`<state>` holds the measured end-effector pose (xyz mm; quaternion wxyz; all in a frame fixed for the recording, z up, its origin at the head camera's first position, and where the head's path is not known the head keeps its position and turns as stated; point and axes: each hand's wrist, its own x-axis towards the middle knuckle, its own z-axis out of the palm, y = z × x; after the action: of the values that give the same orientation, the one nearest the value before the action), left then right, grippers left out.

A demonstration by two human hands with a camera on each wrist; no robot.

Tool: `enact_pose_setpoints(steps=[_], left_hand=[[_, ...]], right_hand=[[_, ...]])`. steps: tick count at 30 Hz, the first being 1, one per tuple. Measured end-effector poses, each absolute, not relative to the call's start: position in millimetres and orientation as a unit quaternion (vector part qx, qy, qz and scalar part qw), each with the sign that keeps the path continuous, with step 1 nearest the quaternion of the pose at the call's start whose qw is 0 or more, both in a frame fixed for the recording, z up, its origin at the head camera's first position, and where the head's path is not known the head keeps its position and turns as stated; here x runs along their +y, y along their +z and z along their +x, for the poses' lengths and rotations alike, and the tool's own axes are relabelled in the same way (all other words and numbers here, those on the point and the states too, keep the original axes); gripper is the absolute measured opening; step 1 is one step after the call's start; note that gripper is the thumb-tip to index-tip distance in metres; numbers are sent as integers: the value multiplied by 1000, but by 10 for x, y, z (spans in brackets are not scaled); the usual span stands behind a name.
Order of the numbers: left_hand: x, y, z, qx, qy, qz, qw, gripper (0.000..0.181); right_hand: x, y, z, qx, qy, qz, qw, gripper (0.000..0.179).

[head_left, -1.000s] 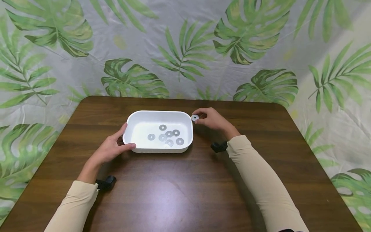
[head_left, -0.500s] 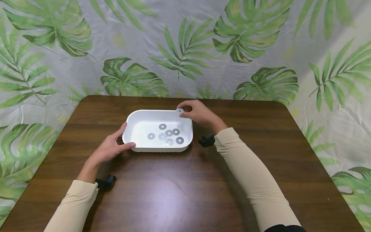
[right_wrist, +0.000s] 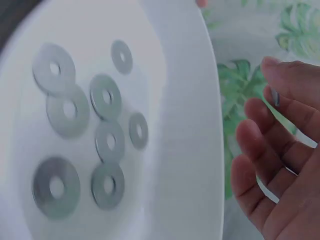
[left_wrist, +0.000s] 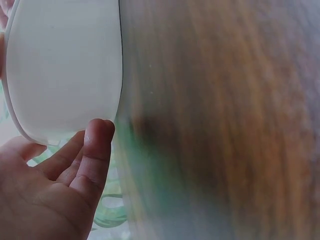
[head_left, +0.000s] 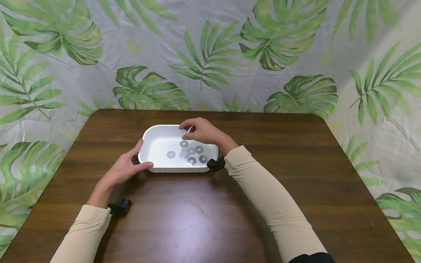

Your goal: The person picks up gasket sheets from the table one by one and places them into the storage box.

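A white rectangular plastic tub [head_left: 157, 144] stands on the table, with several flat metal washers [head_left: 184, 155] lying on its floor, some overlapping. My left hand [head_left: 123, 167] grips the tub's left end, thumb at the front rim and fingers along the side. In the left wrist view, fingertips [left_wrist: 98, 132] touch the tub's outer wall [left_wrist: 65, 70]. Over the tub's back rim, my right hand [head_left: 204, 132] pinches one washer [right_wrist: 275, 97] between thumb and index finger. That washer shows edge-on in the right wrist view, its other fingers loosely bent beside the tub wall.
The brown wooden table [head_left: 197, 212] has rounded far corners. Behind it hangs a pale cloth [head_left: 227, 47] printed with green leaves. Black wrist straps [head_left: 120, 207] show at both cuffs.
The right hand has moved left with its washer, from beyond the tub's right end to over the back rim near the middle. The left hand and the tub have stayed put.
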<state>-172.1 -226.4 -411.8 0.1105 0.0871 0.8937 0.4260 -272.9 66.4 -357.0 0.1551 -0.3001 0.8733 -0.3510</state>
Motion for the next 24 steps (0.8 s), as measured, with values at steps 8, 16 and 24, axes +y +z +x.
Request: enact_pose_setpoints(steps=[8, 16, 24], left_hand=[[-2249, -4112, -1702, 893, 426, 84, 117, 99], [-2213, -4089, -1682, 890, 431, 87, 119, 99], [-2214, -4108, -1687, 888, 434, 88, 120, 99]], right_hand=[[489, -3583, -2659, 863, -364, -312, 161, 38], [471, -3584, -2646, 865, -362, -312, 156, 37], [507, -3596, -2612, 874, -366, -288, 141, 55]])
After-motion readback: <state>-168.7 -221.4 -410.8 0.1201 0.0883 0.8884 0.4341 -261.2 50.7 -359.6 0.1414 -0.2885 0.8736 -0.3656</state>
